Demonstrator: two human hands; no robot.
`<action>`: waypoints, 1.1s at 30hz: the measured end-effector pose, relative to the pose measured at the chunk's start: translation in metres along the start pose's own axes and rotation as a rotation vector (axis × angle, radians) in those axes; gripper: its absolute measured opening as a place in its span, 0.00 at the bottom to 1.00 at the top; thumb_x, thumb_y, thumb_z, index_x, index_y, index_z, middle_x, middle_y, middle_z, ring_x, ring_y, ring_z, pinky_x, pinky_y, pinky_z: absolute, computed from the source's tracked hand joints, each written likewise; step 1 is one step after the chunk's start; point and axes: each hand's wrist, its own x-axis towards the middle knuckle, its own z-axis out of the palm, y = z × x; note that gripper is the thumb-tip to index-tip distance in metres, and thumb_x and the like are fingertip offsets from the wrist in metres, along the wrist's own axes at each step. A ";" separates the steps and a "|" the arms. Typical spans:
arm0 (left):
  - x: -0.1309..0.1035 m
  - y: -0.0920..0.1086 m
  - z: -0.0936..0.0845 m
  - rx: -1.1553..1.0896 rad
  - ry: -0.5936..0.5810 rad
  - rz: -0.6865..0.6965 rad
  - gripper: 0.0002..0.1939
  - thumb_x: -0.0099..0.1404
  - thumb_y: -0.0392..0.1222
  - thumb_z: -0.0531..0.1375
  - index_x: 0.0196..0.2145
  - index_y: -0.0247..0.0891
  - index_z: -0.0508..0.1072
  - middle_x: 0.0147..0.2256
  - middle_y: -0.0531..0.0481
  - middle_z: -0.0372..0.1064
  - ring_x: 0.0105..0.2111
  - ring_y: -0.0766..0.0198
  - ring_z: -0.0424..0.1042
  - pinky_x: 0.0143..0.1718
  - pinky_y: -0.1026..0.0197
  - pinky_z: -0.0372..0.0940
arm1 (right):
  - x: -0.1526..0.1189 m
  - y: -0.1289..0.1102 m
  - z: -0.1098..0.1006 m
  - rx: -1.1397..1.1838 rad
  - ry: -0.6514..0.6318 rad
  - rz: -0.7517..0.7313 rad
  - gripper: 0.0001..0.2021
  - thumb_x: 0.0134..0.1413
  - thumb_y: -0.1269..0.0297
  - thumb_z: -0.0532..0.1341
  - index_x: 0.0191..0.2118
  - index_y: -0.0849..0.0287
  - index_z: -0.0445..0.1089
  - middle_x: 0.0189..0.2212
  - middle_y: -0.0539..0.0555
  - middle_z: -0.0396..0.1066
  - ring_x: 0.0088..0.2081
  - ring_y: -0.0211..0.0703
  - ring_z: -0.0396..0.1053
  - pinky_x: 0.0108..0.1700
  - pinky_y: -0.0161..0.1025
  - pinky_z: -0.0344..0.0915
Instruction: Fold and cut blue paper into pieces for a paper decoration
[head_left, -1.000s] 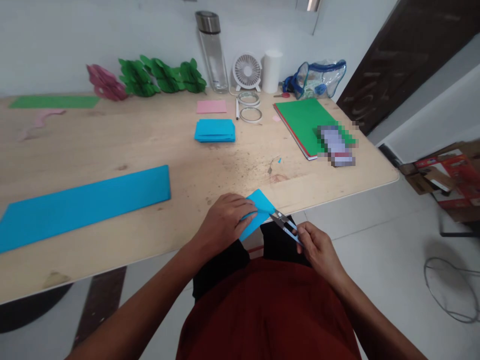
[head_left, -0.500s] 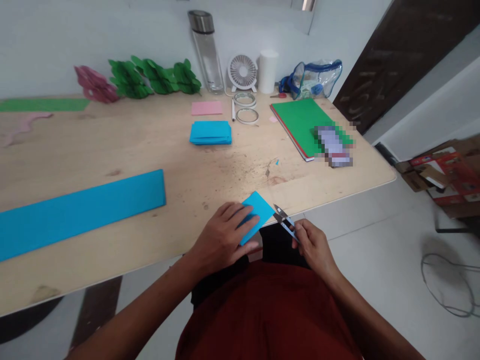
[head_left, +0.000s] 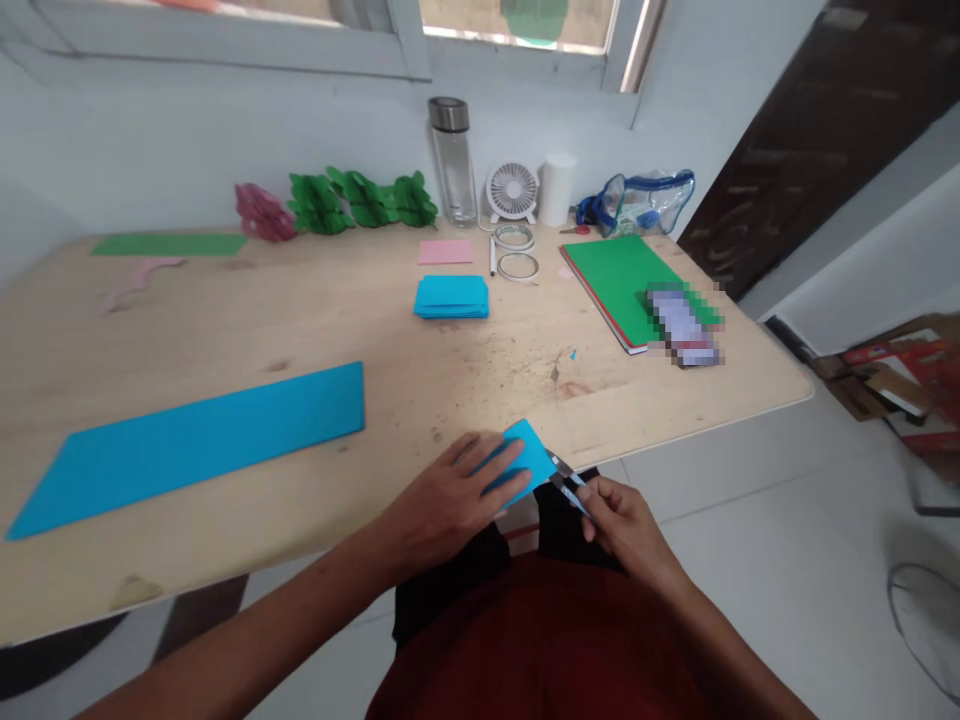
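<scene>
My left hand holds a small blue paper piece at the table's front edge, its fingers lying over the top and the thumb below. My right hand is closed on small thread snips, whose blades meet the right corner of the paper. A stack of blue paper pieces rests further back. On the left lies a long blue paper strip.
Behind stand a bottle, a fan, a white cylinder and green paper shapes. Tape rolls lie near a pink paper. A blurred phone-like object sits on green sheets at right.
The view has tilted up, showing more of the window and wall. The snips' blades have come closer together, now at the corner of the blue paper.
</scene>
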 end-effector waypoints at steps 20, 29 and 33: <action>-0.008 -0.017 0.000 -0.034 -0.054 0.112 0.28 0.64 0.34 0.54 0.61 0.46 0.61 0.63 0.41 0.55 0.62 0.46 0.54 0.58 0.43 0.53 | -0.012 0.002 0.032 0.169 -0.037 0.093 0.21 0.52 0.42 0.57 0.32 0.58 0.67 0.14 0.42 0.58 0.14 0.31 0.49 0.19 0.31 0.42; -0.013 -0.016 0.005 -0.074 -0.101 0.063 0.31 0.63 0.32 0.54 0.63 0.48 0.58 0.64 0.44 0.55 0.64 0.49 0.51 0.62 0.41 0.48 | -0.012 0.001 0.030 0.164 -0.028 0.101 0.19 0.53 0.44 0.57 0.31 0.58 0.68 0.14 0.42 0.57 0.15 0.31 0.48 0.20 0.32 0.42; -0.012 -0.017 0.005 -0.076 -0.110 0.075 0.30 0.64 0.33 0.54 0.63 0.49 0.58 0.64 0.45 0.54 0.65 0.49 0.49 0.62 0.41 0.47 | -0.012 0.000 0.031 0.128 0.002 0.050 0.20 0.54 0.44 0.57 0.30 0.58 0.68 0.14 0.43 0.56 0.17 0.32 0.51 0.22 0.33 0.46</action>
